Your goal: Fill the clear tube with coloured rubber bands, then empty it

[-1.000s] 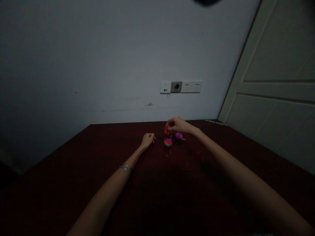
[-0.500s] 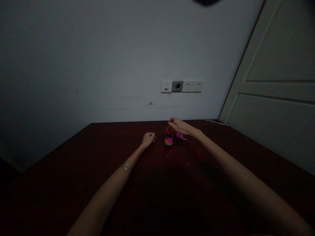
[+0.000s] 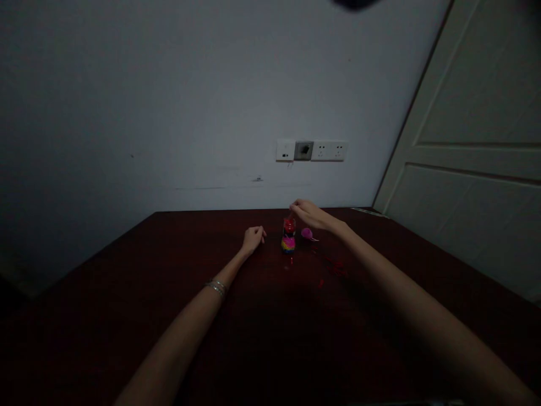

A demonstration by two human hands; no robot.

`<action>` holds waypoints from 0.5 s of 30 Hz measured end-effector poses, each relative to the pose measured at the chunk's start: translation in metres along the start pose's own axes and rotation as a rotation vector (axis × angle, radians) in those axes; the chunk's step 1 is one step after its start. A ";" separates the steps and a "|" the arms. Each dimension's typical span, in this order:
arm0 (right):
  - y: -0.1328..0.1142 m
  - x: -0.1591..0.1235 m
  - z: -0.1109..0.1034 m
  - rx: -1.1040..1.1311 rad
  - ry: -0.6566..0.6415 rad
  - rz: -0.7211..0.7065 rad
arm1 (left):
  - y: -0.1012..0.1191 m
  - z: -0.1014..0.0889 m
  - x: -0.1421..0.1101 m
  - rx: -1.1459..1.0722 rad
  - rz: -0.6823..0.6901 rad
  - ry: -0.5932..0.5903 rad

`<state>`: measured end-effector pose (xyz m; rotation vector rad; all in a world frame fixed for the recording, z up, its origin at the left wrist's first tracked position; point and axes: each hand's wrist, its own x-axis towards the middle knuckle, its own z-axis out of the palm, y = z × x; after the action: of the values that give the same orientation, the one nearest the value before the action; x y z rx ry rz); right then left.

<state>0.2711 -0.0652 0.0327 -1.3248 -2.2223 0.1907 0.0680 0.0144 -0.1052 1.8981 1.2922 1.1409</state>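
Observation:
A small clear jar [image 3: 289, 235] stands upright on the dark red table, with layers of red, pink, yellow and blue inside. Just above its mouth is my right hand [image 3: 307, 212], fingers pinched together; a thin thing seems to run from the fingertips down to the jar, too dim to name. To the left of the jar my left hand [image 3: 253, 238] rests on the table, loosely bent, fingers a little apart and holding nothing. A pink-purple lid-like piece with a pale loop [image 3: 307, 233] lies right of the jar, below my right wrist.
Red thread-like strands [image 3: 337, 267] and a small red scrap [image 3: 320, 283] lie on the table [image 3: 253, 338] near my right forearm. Behind the table's far edge rises a wall with sockets [image 3: 328, 150]. A pale panelled door [image 3: 473, 152] stands at the right.
My right hand has risen slightly off the jar's mouth, so the rim now shows. My left hand stays in place. The view has shifted a little.

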 end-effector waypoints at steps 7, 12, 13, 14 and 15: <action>0.005 -0.014 -0.023 -0.025 0.113 -0.020 | 0.014 -0.004 -0.006 0.036 0.028 0.032; 0.036 -0.051 -0.030 0.027 0.134 0.005 | 0.038 -0.010 -0.024 0.192 0.157 -0.344; 0.044 -0.061 -0.028 0.040 0.139 0.038 | 0.042 -0.010 -0.028 0.214 0.183 -0.433; 0.052 -0.071 -0.025 0.049 0.138 0.084 | 0.046 -0.011 -0.033 0.233 0.203 -0.507; 0.060 -0.081 -0.021 0.055 0.118 0.135 | 0.050 -0.010 -0.037 0.253 0.219 -0.560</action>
<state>0.3582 -0.1068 -0.0035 -1.4198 -2.0176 0.2156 0.0746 -0.0386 -0.0718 2.3649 0.9594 0.4845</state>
